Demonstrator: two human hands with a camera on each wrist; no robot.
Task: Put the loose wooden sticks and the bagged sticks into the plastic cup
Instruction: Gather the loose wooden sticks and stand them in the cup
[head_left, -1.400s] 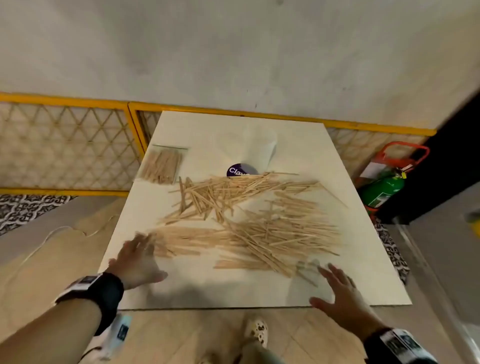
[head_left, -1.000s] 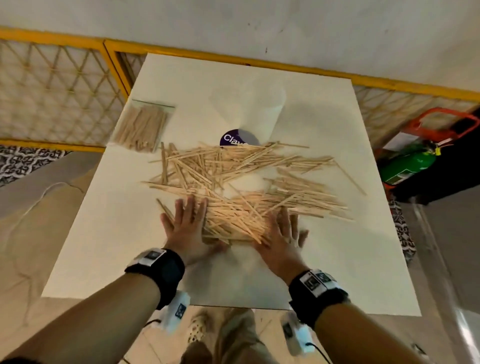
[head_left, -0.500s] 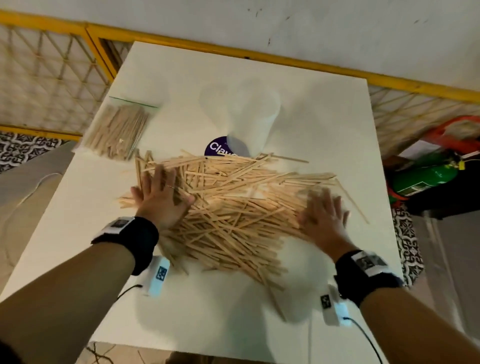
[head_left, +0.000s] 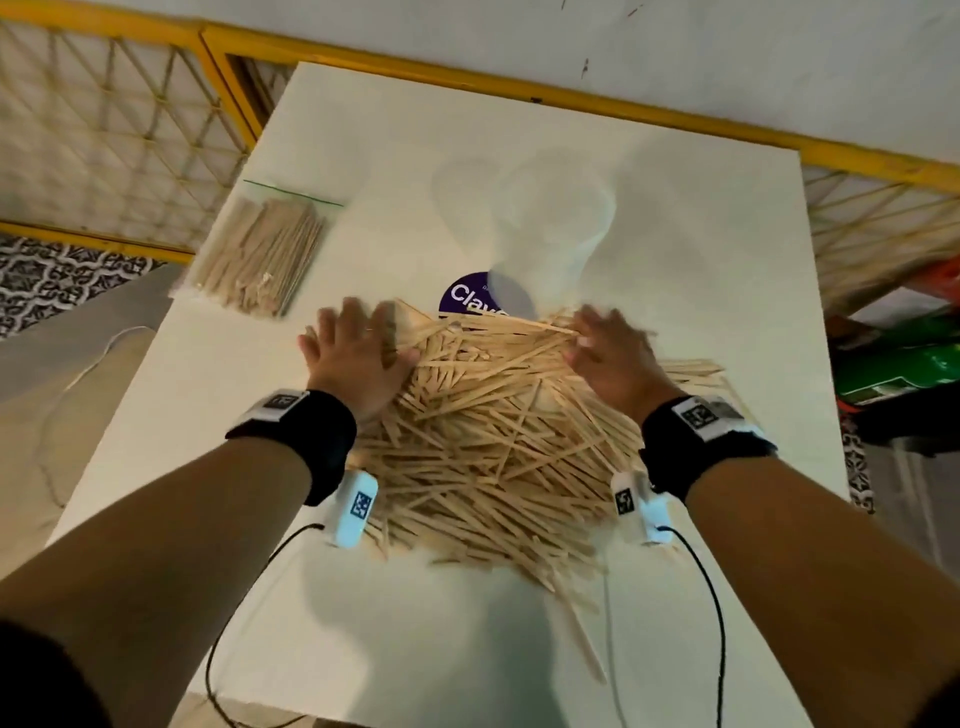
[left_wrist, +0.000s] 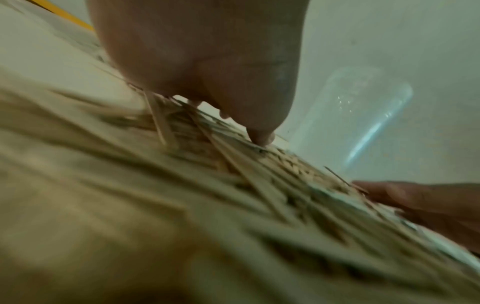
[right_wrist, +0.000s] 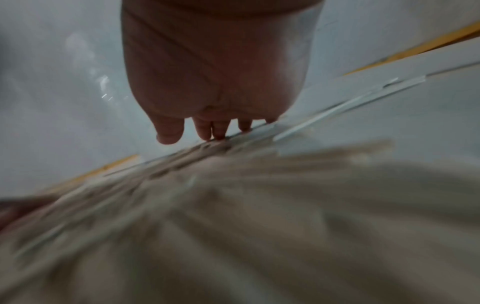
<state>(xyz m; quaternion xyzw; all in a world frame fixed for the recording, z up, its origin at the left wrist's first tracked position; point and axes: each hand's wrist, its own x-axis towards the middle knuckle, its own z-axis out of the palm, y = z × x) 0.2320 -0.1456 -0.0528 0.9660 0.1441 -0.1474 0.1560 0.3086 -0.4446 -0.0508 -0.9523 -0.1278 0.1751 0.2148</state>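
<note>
A heap of loose wooden sticks (head_left: 498, 436) covers the middle of the white table (head_left: 208, 467). My left hand (head_left: 358, 348) lies flat on the heap's far left edge, fingers spread. My right hand (head_left: 613, 353) presses on the far right side, fingers straight. A clear plastic cup (head_left: 550, 244) stands just beyond the heap, with a purple label (head_left: 467, 299) at its base. The cup (left_wrist: 363, 115) also shows past my left hand (left_wrist: 233, 115), and faintly as the cup (right_wrist: 85, 67) left of my right hand (right_wrist: 207, 127). A clear bag of sticks (head_left: 260, 254) lies at the far left.
A yellow-framed mesh fence (head_left: 104, 130) runs behind and to the left of the table. A green cylinder (head_left: 904, 369) lies on the floor at the right. Cables (head_left: 711, 597) hang from my wrist cameras over the table's near edge.
Both hands have swept the scattered sticks inward from the near side, then moved to the far side of the heap near the cup. The sticks now form one denser pile.
</note>
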